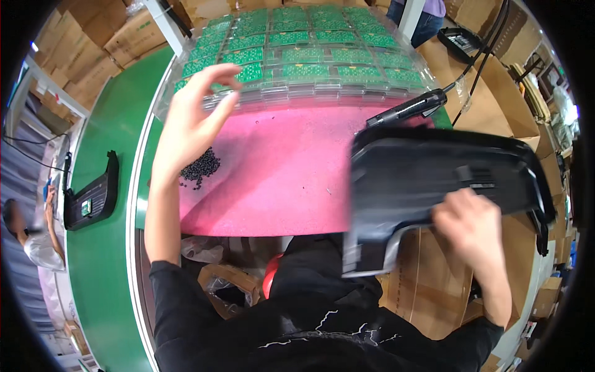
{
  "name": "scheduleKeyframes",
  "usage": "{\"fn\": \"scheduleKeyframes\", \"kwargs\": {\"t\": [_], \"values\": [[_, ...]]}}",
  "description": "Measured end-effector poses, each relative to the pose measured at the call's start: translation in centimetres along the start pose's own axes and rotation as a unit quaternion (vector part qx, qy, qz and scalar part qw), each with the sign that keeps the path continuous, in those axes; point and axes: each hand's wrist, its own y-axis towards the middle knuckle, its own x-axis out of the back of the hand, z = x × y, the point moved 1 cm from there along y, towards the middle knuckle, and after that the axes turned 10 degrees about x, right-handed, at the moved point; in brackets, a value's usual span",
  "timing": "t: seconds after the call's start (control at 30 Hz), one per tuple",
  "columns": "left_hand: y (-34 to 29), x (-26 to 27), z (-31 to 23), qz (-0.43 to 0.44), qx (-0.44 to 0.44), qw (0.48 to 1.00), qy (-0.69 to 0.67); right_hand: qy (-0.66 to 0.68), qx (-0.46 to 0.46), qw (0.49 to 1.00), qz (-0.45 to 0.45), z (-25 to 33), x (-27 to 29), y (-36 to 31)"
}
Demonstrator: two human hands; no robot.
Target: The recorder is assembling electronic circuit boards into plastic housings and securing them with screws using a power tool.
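Observation:
My left hand (191,124) is raised over the far left of the pink mat (279,186). Its fingers are curved and apart, and nothing shows between them. Just beyond it lie green circuit boards (294,39) in stacked clear plastic trays (285,93). A heap of small black screws (204,166) is on the mat below that hand. On the right, my right hand (469,226) grips a large black plastic housing (421,180), which is tilted and smeared by motion over the mat's right edge. A black electric screwdriver (406,109) lies behind the housing, its cable running up to the right.
A green conveyor belt (108,273) runs along the left, carrying another black housing (105,192) with a small board. A person (43,251) works beyond it. Cardboard boxes (496,118) stand to the right, with another open box (238,279) under the table.

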Motion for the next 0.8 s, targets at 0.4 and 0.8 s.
{"fn": "scheduleKeyframes", "kwargs": {"t": [0.4, 0.8], "values": [[8.1, -5.7, 9.0, 0.088, 0.117, 0.975, 0.164, 0.151, 0.189, 0.969, -0.06, 5.3, -10.5, 8.5], [9.6, -5.3, 11.1, 0.101, 0.015, 0.983, 0.155, 0.246, 0.201, 0.941, -0.119, 6.7, -12.2, 11.3]]}}
